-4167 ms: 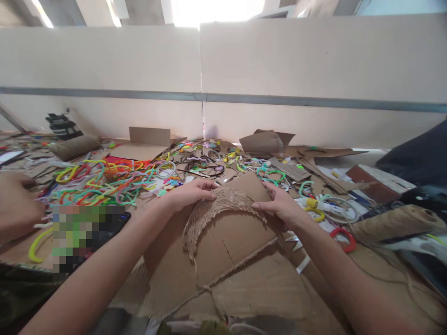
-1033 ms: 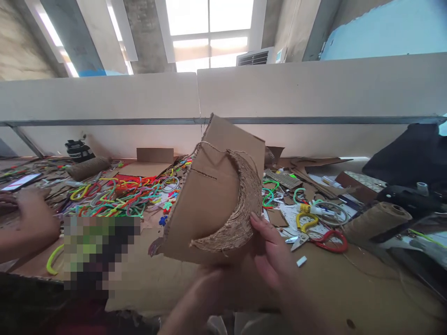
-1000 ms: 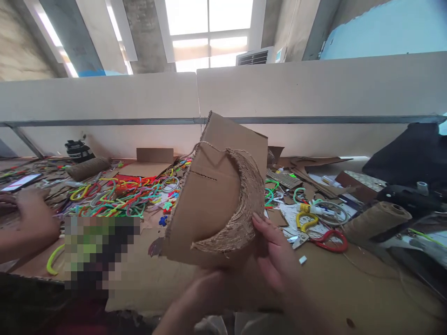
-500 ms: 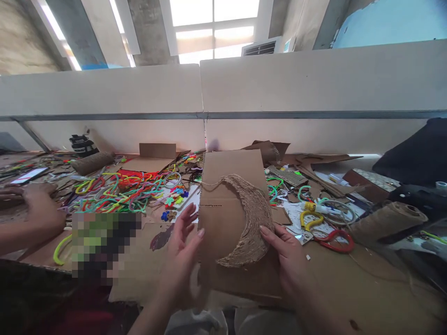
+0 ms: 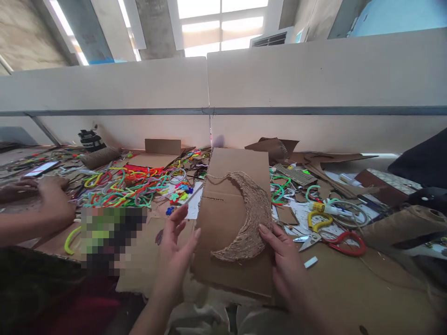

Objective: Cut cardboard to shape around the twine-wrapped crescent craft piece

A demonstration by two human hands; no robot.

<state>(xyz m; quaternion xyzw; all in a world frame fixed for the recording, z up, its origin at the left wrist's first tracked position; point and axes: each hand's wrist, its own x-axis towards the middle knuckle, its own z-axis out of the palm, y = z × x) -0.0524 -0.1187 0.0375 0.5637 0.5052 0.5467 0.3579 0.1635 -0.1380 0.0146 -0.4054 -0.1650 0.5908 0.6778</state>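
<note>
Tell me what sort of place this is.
Probably a shared craft workshop: pipe cleaners, scissors and a twine spool crowd the table, and another person's hands are busy at the left.

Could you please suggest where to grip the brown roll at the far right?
I'd grip the brown roll around its middle, from above: it is a long cylinder lying on its side, upper surface exposed. The nearer right hand holds the cardboard panel.

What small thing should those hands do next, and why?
Perhaps close the left hand on the left edge of the cardboard: its fingers are spread beside that edge, while the right hand alone seems to grip the board.
</note>
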